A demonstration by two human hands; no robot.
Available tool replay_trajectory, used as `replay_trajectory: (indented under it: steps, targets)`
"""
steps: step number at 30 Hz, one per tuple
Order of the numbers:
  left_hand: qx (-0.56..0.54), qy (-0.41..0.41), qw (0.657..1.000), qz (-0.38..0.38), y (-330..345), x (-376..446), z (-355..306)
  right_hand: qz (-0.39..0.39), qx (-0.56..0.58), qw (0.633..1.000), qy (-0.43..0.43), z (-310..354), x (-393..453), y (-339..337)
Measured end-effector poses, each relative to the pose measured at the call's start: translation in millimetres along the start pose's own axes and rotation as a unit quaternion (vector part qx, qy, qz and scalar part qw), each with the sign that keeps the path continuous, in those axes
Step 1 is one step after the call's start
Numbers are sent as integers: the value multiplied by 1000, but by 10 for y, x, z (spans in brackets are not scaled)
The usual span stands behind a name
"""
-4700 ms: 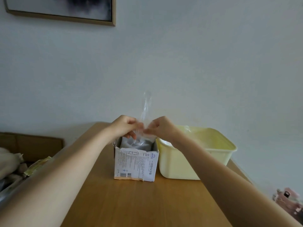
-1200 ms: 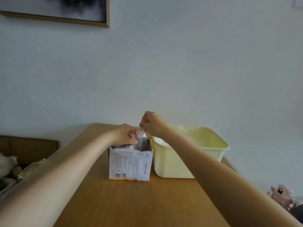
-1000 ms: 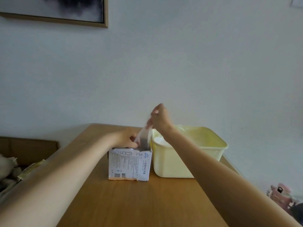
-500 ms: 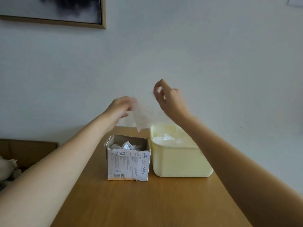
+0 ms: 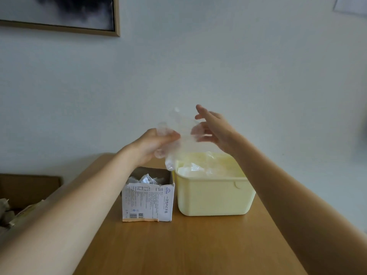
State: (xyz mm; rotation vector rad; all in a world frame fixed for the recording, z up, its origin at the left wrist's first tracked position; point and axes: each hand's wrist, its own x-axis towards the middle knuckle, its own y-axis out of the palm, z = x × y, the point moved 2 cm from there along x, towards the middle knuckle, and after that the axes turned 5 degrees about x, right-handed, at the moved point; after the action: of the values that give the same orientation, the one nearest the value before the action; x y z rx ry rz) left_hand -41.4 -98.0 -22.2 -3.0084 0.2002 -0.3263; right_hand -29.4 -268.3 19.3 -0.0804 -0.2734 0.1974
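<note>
**Clear glove hanging between the hands, left one gripping**

Near edge: the wooden table [image 5: 188,245] is carrying two containers close side by side. On the left a torn-open cardboard box [image 5: 148,203] is showing crumpled film inside. On the right a pale yellow bin [image 5: 214,197] is holding more film.

Above them the left hand [image 5: 153,143] is gripping the clear glove [image 5: 178,135], fingers curled round its left edge. The glove is hanging roughly upright, long axis top to bottom, its lower end dangling over the bin's near-left corner.

The right hand [image 5: 214,128] is hovering at the glove's right side, fingers straight and spread, clasping nothing. Film is overlapping its lower fingertips, but contact is not resolvable.

So the glove is lying just left of the right fingers, and the left hand is the nearer one, being on it already. Judging by this, the coming move is looking like a short sideways reach to the left.

Far: a framed picture [image 5: 59,14] is hanging on the wall.
</note>
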Motion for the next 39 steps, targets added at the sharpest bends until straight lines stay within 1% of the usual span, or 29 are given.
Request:
replay_trajectory:
  steps: [1, 2, 3, 4, 6, 8, 9, 11, 12, 13, 15, 16, 17, 18, 19, 20, 21, 22, 23, 24, 25, 26, 28, 31, 33, 35, 37, 38, 39]
  targets:
    - [-40, -4, 999, -25, -8, 25, 16, 52, 9, 998, 29, -53, -17, -7]
    - [-65, -11, 997, -43, -10, 41, 26, 93, -12, 995, 39, -113, -28, -16]
    - [-70, -19, 996, -55, -10, 51, 39, 119, -45, 991, 39, -162, -45, -15]
    - [-68, -27, 995, -65, -10, 49, 44, 123, -67, 989, 36, -193, -54, -19]
    - [-48, -28, 995, -81, -20, 30, 50, 85, -38, 995, 36, -225, -32, -73]
    - [-21, -15, 996, -88, -50, 16, 62, 29, 52, 997, 45, -222, -9, -164]
    - [-6, -7, 997, -83, -71, 3, 65, 1, 111, 992, 53, -213, 9, -205]
    - [24, -3, 997, -70, -113, -14, 81, -49, 237, 968, 69, -206, 35, -259]
    - [41, -5, 997, -68, -134, -17, 86, -76, 271, 957, 67, -208, 47, -267]
    - [59, -9, 996, -70, -154, -21, 86, -111, 256, 959, 60, -226, 59, -272]
    - [97, -11, 991, -88, -200, -6, 78, -191, 117, 974, 30, -285, 65, -294]
    - [120, -8, 987, -109, -230, 9, 62, -221, 41, 974, 8, -305, 68, -301]
    - [139, 0, 982, -130, -245, 13, 23, -229, -21, 973, -20, -303, 77, -299]
    - [150, 15, 979, -140, -239, 23, -21, -203, -70, 975, -51, -288, 82, -280]
    - [153, 31, 979, -130, -204, 30, -79, -151, -111, 979, -82, -257, 77, -236]
    - [149, 45, 984, -90, -149, 37, -147, -86, -149, 980, -104, -209, 54, -168]
    - [141, 48, 988, -31, -69, 40, -218, -23, -174, 978, -116, -149, 11, -88]
    - [130, 39, 990, 38, 31, 37, -273, 21, -186, 975, -121, -96, -21, -17]
    - [123, 25, 987, 99, 143, 24, -304, 44, -184, 974, -125, -51, -38, 22]
    - [131, 13, 982, 137, 219, 20, -295, 53, -171, 976, -127, -16, -46, 49]
    - [156, 4, 976, 151, 277, -1, -288, 54, -158, 978, -127, 14, -50, 56]
    - [189, -4, 971, 146, 284, 6, -244, 51, -146, 980, -123, 28, -45, 35]
    - [230, -29, 964, 127, 241, 31, -148, 34, -120, 986, -107, 12, -10, -91]
    - [203, -51, 974, 82, 92, 101, -93, -29, -83, 992, -86, -143, 54, -376]
    - [198, -68, 978, 10, -14, 176, -65, -79, -48, 993, -70, -310, 85, -571]
    - [212, -72, 970, -96, -105, 266, -35, -107, -27, 993, -48, -491, 102, -749]
    - [258, -47, 945, -197, -134, 345, -24, -105, -39, 993, -18, -657, 105, -901]
    - [288, -12, 929, -231, -105, 381, -37, -98, -54, 994, -2, -729, 106, -954]
    - [318, 35, 916, -243, -27, 401, -69, -93, -76, 993, 12, -789, 105, -995]
